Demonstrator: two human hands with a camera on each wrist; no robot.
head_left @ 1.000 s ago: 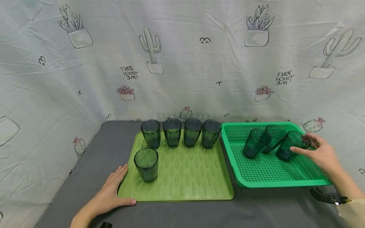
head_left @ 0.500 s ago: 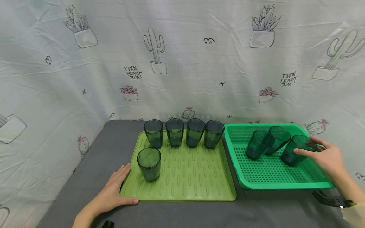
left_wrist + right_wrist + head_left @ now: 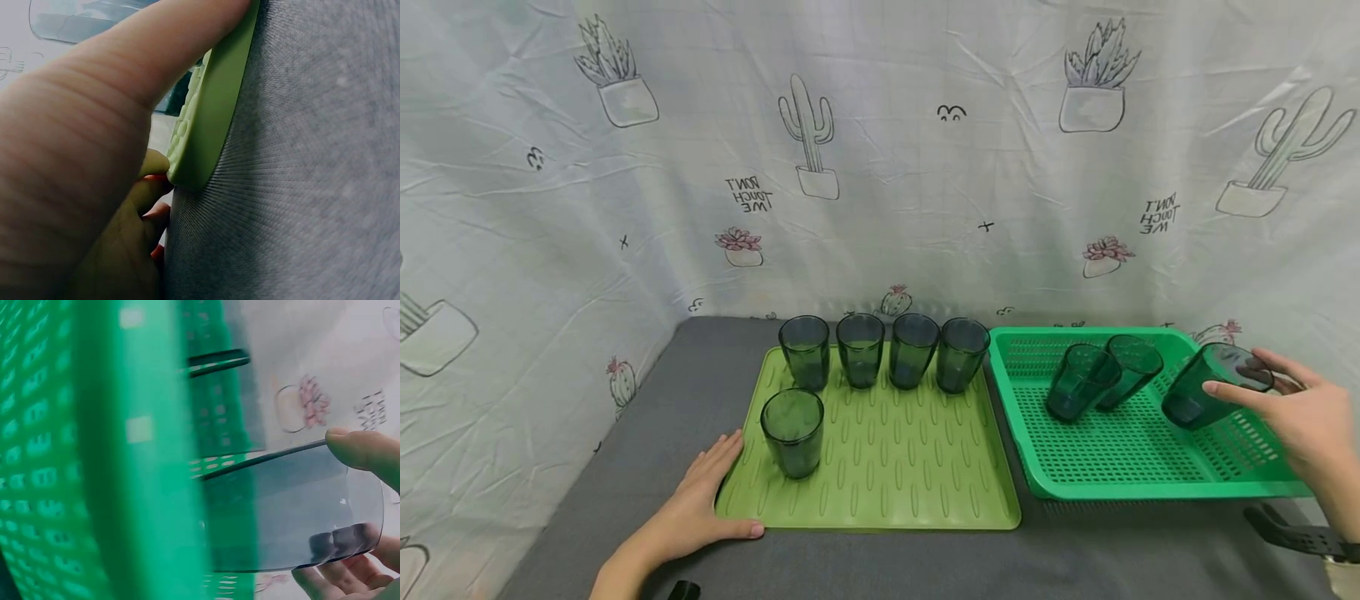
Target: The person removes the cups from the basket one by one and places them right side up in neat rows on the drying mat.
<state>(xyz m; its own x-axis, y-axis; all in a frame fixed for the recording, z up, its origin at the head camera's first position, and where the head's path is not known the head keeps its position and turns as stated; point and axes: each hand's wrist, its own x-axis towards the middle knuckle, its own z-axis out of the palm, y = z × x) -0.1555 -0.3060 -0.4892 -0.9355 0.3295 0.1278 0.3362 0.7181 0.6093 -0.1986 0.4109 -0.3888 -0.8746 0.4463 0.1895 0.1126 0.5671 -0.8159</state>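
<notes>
My right hand (image 3: 1303, 408) pinches a dark green drinking glass (image 3: 1206, 392) near its rim, thumb on the near side and fingers on the far side. The glass is tilted, over the right part of the green plastic basket (image 3: 1150, 490). Two more tilted glasses (image 3: 1078, 383) lean together inside that basket. My left hand (image 3: 688, 504) rests at the front left corner of a lime green tray (image 3: 917, 479), thumb along its front edge, fingers at its left side. On the tray, several upright glasses (image 3: 860, 354) line the back edge, and one glass (image 3: 793, 437) stands before the leftmost.
The basket stands just right of the tray on a grey cloth-covered table (image 3: 850, 571). Behind both hangs a white curtain (image 3: 880, 167) with cactus drawings. In the right wrist view, the basket's perforated wall (image 3: 144, 487) is close to the held glass.
My right hand has moved right with the glass, away from the two leaning glasses, and the glass tilts more. The basket's right end has shifted slightly. My left hand stays at the tray corner.
</notes>
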